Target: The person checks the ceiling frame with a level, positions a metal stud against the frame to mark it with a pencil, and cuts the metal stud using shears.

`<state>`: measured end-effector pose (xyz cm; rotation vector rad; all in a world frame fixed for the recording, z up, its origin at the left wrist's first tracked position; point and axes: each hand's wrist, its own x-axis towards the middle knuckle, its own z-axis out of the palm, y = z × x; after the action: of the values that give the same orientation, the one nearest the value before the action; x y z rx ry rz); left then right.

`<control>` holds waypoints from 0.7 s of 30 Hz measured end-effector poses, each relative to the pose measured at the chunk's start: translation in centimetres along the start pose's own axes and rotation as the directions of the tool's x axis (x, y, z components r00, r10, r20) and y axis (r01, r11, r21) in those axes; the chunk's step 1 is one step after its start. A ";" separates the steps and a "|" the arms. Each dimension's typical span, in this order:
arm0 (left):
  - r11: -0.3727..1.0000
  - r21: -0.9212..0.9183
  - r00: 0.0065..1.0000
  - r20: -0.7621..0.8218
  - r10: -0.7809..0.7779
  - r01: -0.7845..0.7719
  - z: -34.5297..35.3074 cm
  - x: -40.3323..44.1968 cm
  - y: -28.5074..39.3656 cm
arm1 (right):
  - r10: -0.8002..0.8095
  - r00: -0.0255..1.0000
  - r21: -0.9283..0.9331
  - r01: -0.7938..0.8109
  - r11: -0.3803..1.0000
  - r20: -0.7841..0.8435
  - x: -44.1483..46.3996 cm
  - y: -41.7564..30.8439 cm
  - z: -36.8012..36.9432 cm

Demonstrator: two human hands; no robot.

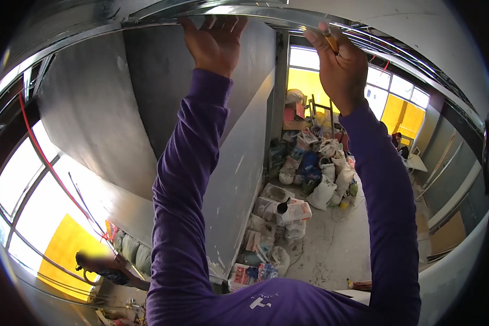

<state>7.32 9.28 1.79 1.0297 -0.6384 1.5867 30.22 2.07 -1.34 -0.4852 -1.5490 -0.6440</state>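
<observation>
Both my arms, in purple sleeves, reach up to a shiny metal ceiling channel (163, 20) across the top of the view. My left hand (214, 46) has its palm turned up and its fingers stretched out, the tips against the channel's underside and partly hidden by it. To its right, my right hand (339, 68) is closed around a short yellow-orange stick like a pencil or marker (331, 42). This hand is held close below the metal strips, and I cannot tell whether the stick's tip touches them.
A grey partition wall (239, 141) stands ahead. Filled sacks (323, 190) and cardboard boxes (294, 211) lie on the floor (326, 250) beside it. A red cable (43, 149) hangs at left. One person (106, 269) is at lower left, another (396, 139) at far right.
</observation>
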 end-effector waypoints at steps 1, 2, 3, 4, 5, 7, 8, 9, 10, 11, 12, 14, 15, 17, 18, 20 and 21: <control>1.000 -0.004 1.000 0.006 0.015 -0.015 -0.3 0.4 0.2 | -0.001 1.000 -0.021 0.001 1.000 0.007 -0.1 -0.3 0.0; 1.000 -0.008 1.000 0.012 0.026 -0.026 -0.1 0.5 0.3 | -0.036 0.998 0.035 0.037 0.999 -0.048 -0.1 -0.4 0.4; 0.999 -0.013 0.999 0.018 0.036 -0.036 0.2 0.6 0.2 | -0.067 0.992 0.088 0.076 0.993 -0.105 0.0 -0.5 0.9; 0.997 0.049 0.998 -0.024 0.058 -0.057 0.4 0.6 0.0 | -0.098 0.982 0.137 0.121 0.983 -0.163 0.1 -0.6 1.1; 0.991 0.111 0.995 -0.063 0.081 -0.074 1.8 -0.2 -0.2 | -0.086 0.987 0.116 0.102 0.988 -0.139 0.0 -0.7 1.0; 0.976 0.201 0.992 -0.080 0.102 -0.084 2.5 -0.4 -0.4 | -0.063 0.993 0.073 0.070 0.995 -0.099 0.0 -1.3 0.4; 0.971 0.228 0.994 -0.063 0.095 -0.078 2.2 -0.3 -0.3 | -0.056 0.996 0.051 0.059 0.997 -0.071 0.1 -1.2 0.2; 0.964 0.255 0.995 -0.045 0.089 -0.074 1.9 -0.2 -0.2 | -0.049 0.998 0.030 0.050 0.998 -0.044 0.1 -1.0 -0.2; 0.968 0.245 0.997 -0.036 0.071 -0.061 1.6 -0.2 0.0 | -0.040 0.999 0.010 0.040 0.999 -0.016 0.2 -0.9 -0.4; 0.971 0.235 0.998 -0.025 0.054 -0.047 1.4 -0.2 0.2 | -0.039 0.999 0.009 0.039 0.999 -0.004 0.2 -1.0 -0.3; 0.974 0.224 0.999 -0.011 0.036 -0.033 1.2 -0.1 0.3 | -0.040 0.999 0.005 0.040 0.999 0.006 0.2 -1.0 -0.3; 0.976 0.216 0.999 0.035 0.022 -0.029 0.1 0.1 0.7 | -0.017 1.000 0.026 0.017 1.000 0.014 0.4 -1.0 -0.2; 0.979 0.203 0.998 0.058 0.008 -0.020 -0.5 0.1 0.9 | -0.037 0.999 0.072 0.038 0.997 -0.007 0.5 -1.1 0.0; 0.989 0.146 0.998 0.066 -0.020 0.010 -1.2 0.4 1.0 | -0.047 0.998 0.117 0.050 0.992 -0.029 0.2 0.2 0.4; 0.987 0.162 0.997 0.070 -0.014 0.002 -1.0 0.4 1.0 | -0.048 0.998 0.055 0.050 0.997 -0.027 0.3 -0.8 0.0; 0.986 0.169 0.997 0.070 -0.021 0.009 -1.0 1.1 1.2 | 0.020 1.000 0.040 -0.020 0.999 -0.009 0.5 -1.9 -0.3; 0.986 0.166 0.998 0.060 -0.014 0.004 -1.0 1.0 1.1 | 0.056 0.998 0.011 -0.056 0.998 0.008 0.7 -2.4 -0.6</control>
<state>5.97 10.31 2.31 1.2065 -0.5490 1.6261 29.07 -0.22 -0.95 -0.5213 -1.5402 -0.5901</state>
